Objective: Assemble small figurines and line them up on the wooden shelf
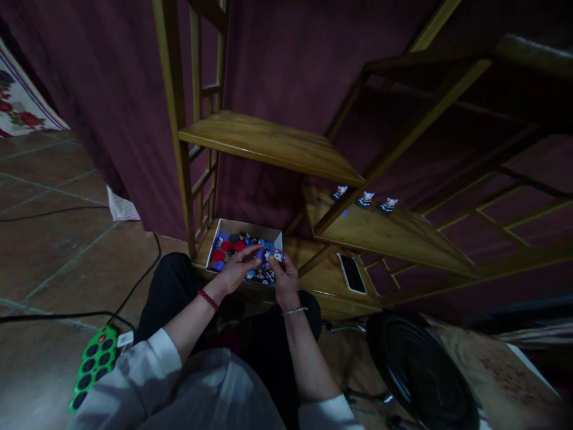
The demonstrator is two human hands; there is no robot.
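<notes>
A small blue-and-white figurine (276, 256) is held over an open white box, its details too small to make out. My right hand (285, 279) pinches it between thumb and fingers. From the other side, my left hand (239, 269) closes its fingertips on the blue-purple end of the same piece. Under both hands the box (213, 246) stands on the low wooden shelf, filled with several red and purple round pieces and small dark and blue figure parts. My hands hide part of its contents.
Three small figurines, one of them the middle figurine (365, 199), stand on a raised shelf (403, 236) at the right. A phone (353, 273) lies below. Wooden posts (172, 119) frame the unit. A black round stool (421, 370) and a green power strip (95, 365) flank me.
</notes>
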